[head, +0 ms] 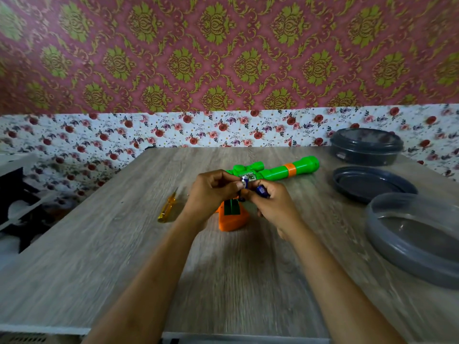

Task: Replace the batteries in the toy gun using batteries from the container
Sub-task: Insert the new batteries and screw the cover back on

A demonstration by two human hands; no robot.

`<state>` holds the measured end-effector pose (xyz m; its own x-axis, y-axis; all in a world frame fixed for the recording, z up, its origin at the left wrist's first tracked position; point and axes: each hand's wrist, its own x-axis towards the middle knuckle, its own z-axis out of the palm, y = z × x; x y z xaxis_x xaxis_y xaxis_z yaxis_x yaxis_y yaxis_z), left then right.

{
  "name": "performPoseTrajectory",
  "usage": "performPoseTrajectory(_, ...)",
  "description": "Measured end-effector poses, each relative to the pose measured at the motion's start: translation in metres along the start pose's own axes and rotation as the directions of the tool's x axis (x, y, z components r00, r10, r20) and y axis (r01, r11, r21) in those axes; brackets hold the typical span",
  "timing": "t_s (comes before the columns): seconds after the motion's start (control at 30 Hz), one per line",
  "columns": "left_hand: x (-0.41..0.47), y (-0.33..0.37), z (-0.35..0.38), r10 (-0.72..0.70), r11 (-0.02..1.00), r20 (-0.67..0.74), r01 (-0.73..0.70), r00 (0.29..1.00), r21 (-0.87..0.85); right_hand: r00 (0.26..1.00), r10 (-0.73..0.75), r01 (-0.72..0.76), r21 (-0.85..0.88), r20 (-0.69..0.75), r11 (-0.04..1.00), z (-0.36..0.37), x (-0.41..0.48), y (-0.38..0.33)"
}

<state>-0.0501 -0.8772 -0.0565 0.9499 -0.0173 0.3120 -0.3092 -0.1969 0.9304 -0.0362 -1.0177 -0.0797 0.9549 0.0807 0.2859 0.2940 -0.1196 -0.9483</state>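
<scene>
A green toy gun (280, 170) with an orange band and an orange grip (232, 220) lies on the wooden table (223, 269), barrel pointing right. Both hands meet just above its middle. My left hand (211, 192) pinches a blue battery (244, 182) by its silver end. My right hand (270, 204) holds another blue battery (262, 191) between its fingers. The gun's body under the hands is mostly hidden. The image is slightly blurred.
A yellow screwdriver (167, 207) lies left of the gun. At the right stand a dark grey round container (366, 147) at the back, a dark lid (372, 183) before it, and a grey translucent container (417, 234) at the near right.
</scene>
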Motion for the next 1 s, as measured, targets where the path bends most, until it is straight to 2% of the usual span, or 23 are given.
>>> performPoseTrajectory(0.07,0.002,-0.003,-0.003,-0.004,0.998,-0.022,0.005,1.000,0.057,0.999,0.045,-0.045,0.052,-0.002,0.998,0.000,-0.001,-0.001)
performPoseTrajectory(0.1,0.005,-0.007,-0.008,0.009,0.992,-0.091,0.002,0.996,0.128,0.998,0.060,-0.059,0.067,-0.010,0.996,0.000,-0.001,-0.001)
performPoseTrajectory(0.13,0.009,-0.011,-0.014,0.044,0.965,-0.177,0.004,0.983,0.263,0.998,0.063,-0.062,0.071,-0.018,0.996,-0.001,0.000,-0.001)
performPoseTrajectory(0.2,0.012,-0.019,-0.024,0.078,0.834,-0.262,0.081,0.962,0.546,0.998,0.054,-0.053,0.068,-0.016,0.996,-0.001,0.001,0.001)
performPoseTrajectory(0.27,0.012,-0.026,-0.029,-0.067,0.711,-0.234,0.211,0.970,0.671,0.999,0.047,-0.047,0.060,-0.003,0.997,0.000,0.000,0.003)
performPoseTrajectory(0.33,0.012,-0.031,-0.026,-0.180,0.609,-0.178,0.252,0.967,0.752,0.999,0.043,-0.042,0.053,-0.009,0.998,0.001,0.000,0.005)
performPoseTrajectory(0.5,0.017,-0.034,-0.018,-0.228,0.634,-0.129,0.248,0.965,0.733,0.994,0.084,-0.082,0.035,-0.071,0.996,0.005,0.001,0.013)
performPoseTrajectory(0.6,0.015,-0.034,-0.013,-0.222,0.535,-0.127,0.230,0.967,0.813,0.989,0.110,-0.107,0.037,-0.101,0.994,0.005,0.002,0.017)
performPoseTrajectory(0.67,0.013,-0.032,-0.010,-0.210,0.518,-0.132,0.225,0.969,0.825,0.986,0.112,-0.111,0.015,-0.120,0.994,0.005,0.002,0.018)
performPoseTrajectory(0.8,0.010,-0.027,-0.005,-0.185,0.571,-0.117,0.204,0.976,0.795,0.985,0.107,-0.109,-0.013,-0.135,0.994,0.004,0.001,0.017)
performPoseTrajectory(0.9,0.013,-0.033,-0.004,-0.156,0.670,-0.150,0.216,0.976,0.711,0.984,0.109,-0.113,-0.025,-0.140,0.993,0.004,0.001,0.017)
performPoseTrajectory(1.0,0.012,-0.031,0.000,-0.087,0.720,-0.170,0.179,0.982,0.670,0.981,0.120,-0.119,0.014,-0.152,0.993,0.005,0.001,0.018)
